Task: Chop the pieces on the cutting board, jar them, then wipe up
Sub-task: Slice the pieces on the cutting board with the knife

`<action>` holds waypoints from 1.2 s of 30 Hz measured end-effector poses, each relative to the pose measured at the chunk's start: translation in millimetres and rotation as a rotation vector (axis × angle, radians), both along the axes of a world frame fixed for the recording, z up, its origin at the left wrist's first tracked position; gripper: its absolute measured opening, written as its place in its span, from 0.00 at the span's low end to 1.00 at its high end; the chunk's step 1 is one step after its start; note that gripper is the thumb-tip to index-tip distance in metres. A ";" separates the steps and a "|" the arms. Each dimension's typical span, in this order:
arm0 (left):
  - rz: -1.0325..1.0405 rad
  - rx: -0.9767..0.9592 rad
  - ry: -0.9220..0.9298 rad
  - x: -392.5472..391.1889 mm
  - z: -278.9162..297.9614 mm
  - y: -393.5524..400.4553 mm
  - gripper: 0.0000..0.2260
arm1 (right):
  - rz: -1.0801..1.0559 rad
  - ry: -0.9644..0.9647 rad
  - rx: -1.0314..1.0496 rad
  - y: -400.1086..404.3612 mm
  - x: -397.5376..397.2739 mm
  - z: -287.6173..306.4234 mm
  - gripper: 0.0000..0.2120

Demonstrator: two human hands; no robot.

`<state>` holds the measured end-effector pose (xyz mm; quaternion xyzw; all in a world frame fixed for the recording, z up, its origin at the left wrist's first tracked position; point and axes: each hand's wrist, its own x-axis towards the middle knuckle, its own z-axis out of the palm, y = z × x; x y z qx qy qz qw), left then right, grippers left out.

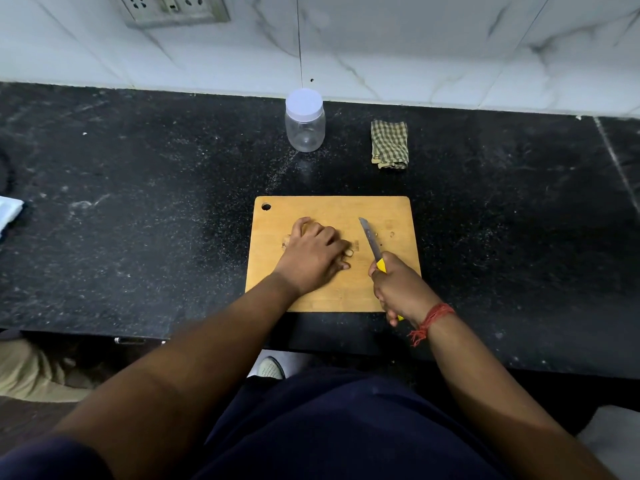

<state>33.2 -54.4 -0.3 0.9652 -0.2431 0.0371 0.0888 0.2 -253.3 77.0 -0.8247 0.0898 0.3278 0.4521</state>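
Black speckled counter (138,237) meets white marble wall (415,46) with socket (173,8).

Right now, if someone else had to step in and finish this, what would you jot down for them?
Left hand: resting curled over the pieces on the wooden cutting board, holding them in place.
Right hand: grips the yellow-handled knife, its blade angled over the board, right of the pieces.
The clear jar, white lid on and looking empty, stands on the black counter behind the board. The folded checked cloth lies to the jar's right.
Done: some chopping, apparently; small bits lie on the board.
Left: finish chopping, open the jar, fill it, wipe up with the cloth.
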 end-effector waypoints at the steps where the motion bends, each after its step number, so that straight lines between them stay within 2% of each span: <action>1: 0.002 0.009 -0.005 2.3 0.3 -1.5 0.17 | -0.003 0.000 0.004 0.1 -0.2 -0.6 0.05; 5: 0.013 0.064 0.006 14.4 3.9 -5.5 0.14 | 0.000 0.005 0.003 -0.5 -1.1 -2.1 0.05; 11: -0.138 0.107 -0.034 27.5 5.2 -11.8 0.12 | 0.013 0.003 -0.003 -3.3 -2.2 -3.7 0.06; 17: 0.056 0.067 -0.004 37.4 5.7 4.7 0.11 | -0.020 -0.030 0.003 -4.4 -6.4 -9.2 0.12; 21: 0.149 -0.023 -0.038 30.7 0.8 19.8 0.12 | -0.007 -0.095 -0.091 3.8 -14.9 -14.5 0.16; 23: 0.233 -0.079 -0.044 24.0 -1.4 26.8 0.12 | 0.030 -0.173 -0.143 8.7 -23.2 -19.5 0.15; 28: 0.442 -0.198 -0.043 5.0 -2.8 45.1 0.11 | 0.184 -0.264 -0.156 22.4 -46.5 -30.9 0.03; 32: 0.450 -0.204 -0.039 -9.0 -5.7 48.9 0.11 | 0.283 -0.334 -0.203 40.8 -49.7 -30.9 0.03; 36: 0.376 -0.196 -0.041 -15.2 -6.2 47.6 0.12 | 0.240 -0.336 -0.247 46.9 -50.1 -37.1 0.03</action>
